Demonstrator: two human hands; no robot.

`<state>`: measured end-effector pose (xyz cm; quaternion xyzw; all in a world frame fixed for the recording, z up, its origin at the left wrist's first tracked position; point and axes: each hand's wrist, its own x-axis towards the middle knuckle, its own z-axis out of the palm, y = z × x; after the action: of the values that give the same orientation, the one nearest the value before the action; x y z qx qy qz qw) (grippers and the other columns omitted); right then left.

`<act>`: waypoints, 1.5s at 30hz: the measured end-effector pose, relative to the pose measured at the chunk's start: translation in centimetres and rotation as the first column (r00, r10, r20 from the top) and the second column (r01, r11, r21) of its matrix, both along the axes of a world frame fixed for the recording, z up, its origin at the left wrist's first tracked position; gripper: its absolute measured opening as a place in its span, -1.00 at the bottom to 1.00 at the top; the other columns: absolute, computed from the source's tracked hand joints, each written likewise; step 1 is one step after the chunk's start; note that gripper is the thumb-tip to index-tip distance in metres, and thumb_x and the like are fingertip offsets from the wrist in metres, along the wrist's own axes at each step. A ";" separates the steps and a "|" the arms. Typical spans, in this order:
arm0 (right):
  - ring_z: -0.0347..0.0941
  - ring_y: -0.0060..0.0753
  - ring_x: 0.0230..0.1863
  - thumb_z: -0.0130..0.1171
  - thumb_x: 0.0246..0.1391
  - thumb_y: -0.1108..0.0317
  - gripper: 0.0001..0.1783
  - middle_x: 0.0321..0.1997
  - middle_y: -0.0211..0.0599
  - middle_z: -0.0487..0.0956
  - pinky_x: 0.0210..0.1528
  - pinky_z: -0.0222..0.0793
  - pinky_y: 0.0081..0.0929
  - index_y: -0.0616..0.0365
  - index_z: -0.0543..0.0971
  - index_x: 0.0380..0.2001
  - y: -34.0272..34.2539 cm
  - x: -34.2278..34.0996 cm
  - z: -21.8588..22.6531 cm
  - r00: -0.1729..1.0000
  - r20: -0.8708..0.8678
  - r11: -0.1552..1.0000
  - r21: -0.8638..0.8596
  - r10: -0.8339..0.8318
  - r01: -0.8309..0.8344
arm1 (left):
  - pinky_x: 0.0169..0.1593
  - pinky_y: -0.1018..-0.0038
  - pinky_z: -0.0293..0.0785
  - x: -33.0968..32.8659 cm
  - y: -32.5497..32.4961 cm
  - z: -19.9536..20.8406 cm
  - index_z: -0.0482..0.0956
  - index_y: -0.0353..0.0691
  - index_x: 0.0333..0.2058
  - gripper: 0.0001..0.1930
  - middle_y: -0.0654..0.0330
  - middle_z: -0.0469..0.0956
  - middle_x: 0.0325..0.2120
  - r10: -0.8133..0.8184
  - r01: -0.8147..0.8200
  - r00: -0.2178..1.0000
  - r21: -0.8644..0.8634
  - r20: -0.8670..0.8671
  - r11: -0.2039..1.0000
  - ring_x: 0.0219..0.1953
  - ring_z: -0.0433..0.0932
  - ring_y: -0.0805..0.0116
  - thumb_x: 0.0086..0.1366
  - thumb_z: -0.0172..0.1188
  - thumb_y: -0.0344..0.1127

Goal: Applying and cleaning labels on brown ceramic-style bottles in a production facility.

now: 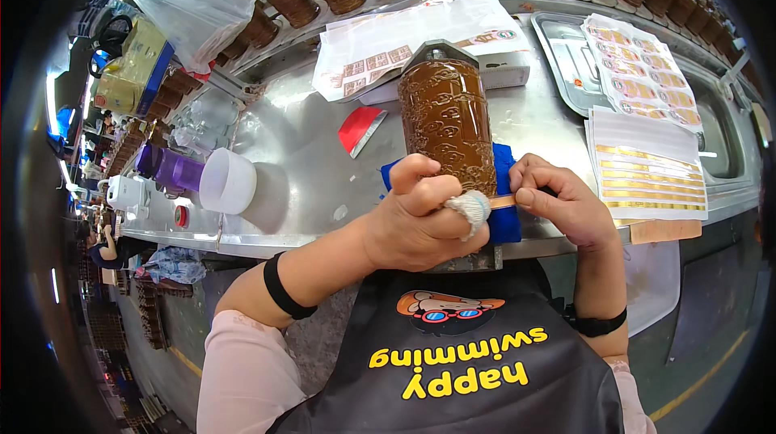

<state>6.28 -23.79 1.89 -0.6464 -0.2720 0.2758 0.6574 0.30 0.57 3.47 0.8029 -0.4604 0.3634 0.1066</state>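
While the brown jar (447,123) lies propped on a blue pad (505,220) at 12 o'clock, the left hand (420,220) and right hand (562,204), both closed, pinch a gold strip (503,201) taut against it

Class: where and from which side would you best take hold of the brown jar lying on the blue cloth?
Probably around the brown jar at its broad embossed middle, coming from above: it lies on its side, lid pointing away, and both hands already crowd its near end.
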 end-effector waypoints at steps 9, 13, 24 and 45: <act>0.20 -0.57 -0.28 0.15 0.15 0.34 -0.74 -0.31 -0.42 0.35 -0.23 0.16 -0.63 0.17 0.41 -0.57 0.2 -0.2 0.2 1.000 0.030 1.000 -0.004 0.000 0.001 | 0.00 0.16 0.16 -0.9 1.0 -1.3 0.58 0.16 -0.45 -0.68 0.48 0.40 -0.27 0.044 -0.048 0.998 -0.138 -0.033 0.989 -0.15 0.28 0.31 -0.30 0.35 -0.33; 0.20 -0.57 -0.28 0.15 0.15 0.32 -0.73 -0.31 -0.41 0.35 -0.23 0.15 -0.63 0.18 0.40 -0.57 0.1 -0.2 -0.1 0.999 0.030 1.000 -0.002 -0.011 0.011 | 0.03 0.15 0.15 -0.5 1.1 -0.1 0.59 0.17 -0.45 -0.74 0.51 0.38 -0.28 -0.006 0.006 1.000 0.018 -0.029 1.000 -0.11 0.27 0.33 -0.23 0.33 -0.27; 0.21 -0.57 -0.26 0.16 0.14 0.34 -0.73 -0.29 -0.40 0.35 -0.19 0.16 -0.61 0.18 0.40 -0.58 0.5 -0.4 0.1 0.998 0.059 1.000 -0.016 -0.019 0.020 | 0.03 0.17 0.15 -0.1 0.7 -1.1 0.56 0.17 -0.47 -0.74 0.48 0.36 -0.35 -0.031 0.028 0.999 -0.092 -0.031 0.995 -0.12 0.29 0.35 -0.23 0.35 -0.32; 0.28 -0.57 -0.30 0.19 0.14 0.32 -0.76 -0.31 -0.40 0.39 -0.21 0.23 -0.58 0.21 0.45 -0.52 0.8 -0.5 0.0 0.987 0.161 0.997 -0.060 -0.030 0.040 | -0.02 0.17 0.18 -0.5 0.8 -0.9 0.58 0.17 -0.47 -0.73 0.50 0.36 -0.32 0.017 -0.018 1.000 -0.076 -0.005 0.997 -0.13 0.30 0.35 -0.26 0.34 -0.29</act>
<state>5.82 -23.01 1.87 -0.6915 -0.3035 0.2201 0.6175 -0.15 1.38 2.57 0.8030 -0.4390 0.3798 0.1347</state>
